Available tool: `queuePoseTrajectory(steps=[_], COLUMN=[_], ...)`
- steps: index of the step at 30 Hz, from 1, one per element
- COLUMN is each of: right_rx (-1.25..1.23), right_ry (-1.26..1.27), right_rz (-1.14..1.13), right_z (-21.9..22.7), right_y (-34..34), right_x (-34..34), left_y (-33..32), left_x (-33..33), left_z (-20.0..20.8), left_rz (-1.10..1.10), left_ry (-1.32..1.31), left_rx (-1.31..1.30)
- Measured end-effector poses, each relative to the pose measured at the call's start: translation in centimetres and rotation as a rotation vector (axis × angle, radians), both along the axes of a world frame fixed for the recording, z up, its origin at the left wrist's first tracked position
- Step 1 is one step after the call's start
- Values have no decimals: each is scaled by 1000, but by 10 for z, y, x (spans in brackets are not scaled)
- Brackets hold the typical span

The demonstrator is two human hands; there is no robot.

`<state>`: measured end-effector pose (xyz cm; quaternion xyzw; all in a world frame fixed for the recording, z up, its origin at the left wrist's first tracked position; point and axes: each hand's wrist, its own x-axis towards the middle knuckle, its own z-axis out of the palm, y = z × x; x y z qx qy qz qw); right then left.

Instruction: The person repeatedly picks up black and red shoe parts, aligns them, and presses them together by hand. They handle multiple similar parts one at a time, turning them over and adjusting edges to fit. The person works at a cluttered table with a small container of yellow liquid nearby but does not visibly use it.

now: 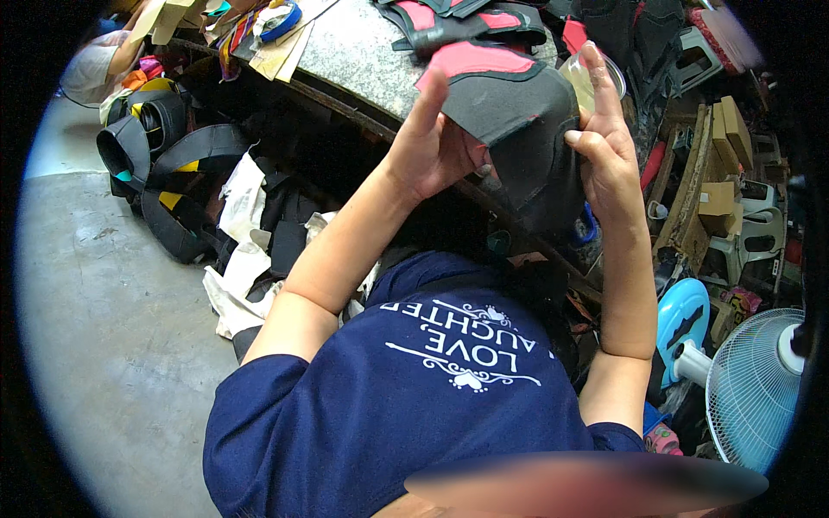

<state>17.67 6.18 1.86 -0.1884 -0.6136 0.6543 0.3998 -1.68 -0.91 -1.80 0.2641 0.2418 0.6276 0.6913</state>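
A black fabric piece with pink trim, which looks like a shoe upper, is held up between both hands at the table edge. My left hand is closed on its left side, thumb raised and fingertips tucked behind and under the fabric. At its right edge, my right hand pinches with the thumb, while a finger points upward. Pale residue shows on the right fingertips. Just behind that hand stands a clear round tub with something yellowish in it. More black-and-pink pieces lie stacked on the table beyond.
The worn grey table carries a blue tape roll and cardboard. Black-and-yellow pieces and white cloth pile up at left. On the right are a fan, a blue stool and cardboard boxes. Another person's arm shows far left.
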Motion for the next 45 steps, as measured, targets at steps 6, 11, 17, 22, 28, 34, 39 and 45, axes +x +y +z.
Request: queuePoseTrajectory(steps=[6,11,17,22,28,34,39,45], right_rx=[438,1118,1377,1384,1233,922,1153,1170], right_ry=[-421,-564,-729,-720,-586,-587,-782,-837], right_rz=[-249,-301,-582,-478,-348,-395,-387,-520], right_z=[-6,6,17,9,3,-10,-26,-20], right_y=[1,-6,-3,-6,-21,-20,-35,-22], right_x=[9,14,19,11,11,5,0,7], left_y=[8,3,0,-2,4,6,11,12], left_x=[0,9,13,23,21,23,26,27], left_z=[5,11,15,16,8,-1,-7,-6], left_rz=[147,239,230,281,242,197,211,188], left_ry=[79,94,49,62,-47,-192,-316,-333], left_rx=[-133,-164,-100,-46,-167,-145,-153,-174])
